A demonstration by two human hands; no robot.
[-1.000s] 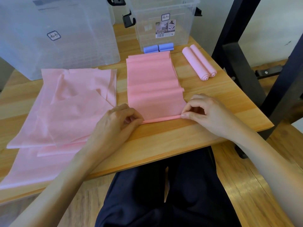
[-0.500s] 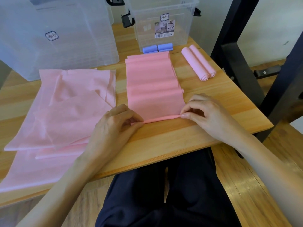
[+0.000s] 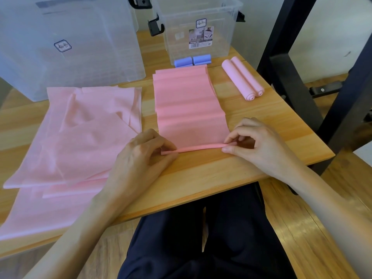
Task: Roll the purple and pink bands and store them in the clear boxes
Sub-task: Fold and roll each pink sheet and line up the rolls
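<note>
On the light wooden table (image 3: 201, 174), the large frosted clear plastic box (image 3: 66, 47) stands at ten o'clock and the smaller clear plastic box with black latches (image 3: 199, 31) at twelve. A loose heap of pale pink thin bands (image 3: 70, 141) spreads at nine o'clock. The flat salmon-pink band (image 3: 189, 109) lies at centre, its near edge wound into a thin roll. The left hand (image 3: 141, 156) pinches that roll's left end, the right hand (image 3: 253, 143) its right end, fingers curled narrowly around it. Two rolled pale pink bands (image 3: 242, 78) lie side by side at one o'clock; two small rolled purple bands (image 3: 192, 61) sit against the smaller box.
</note>
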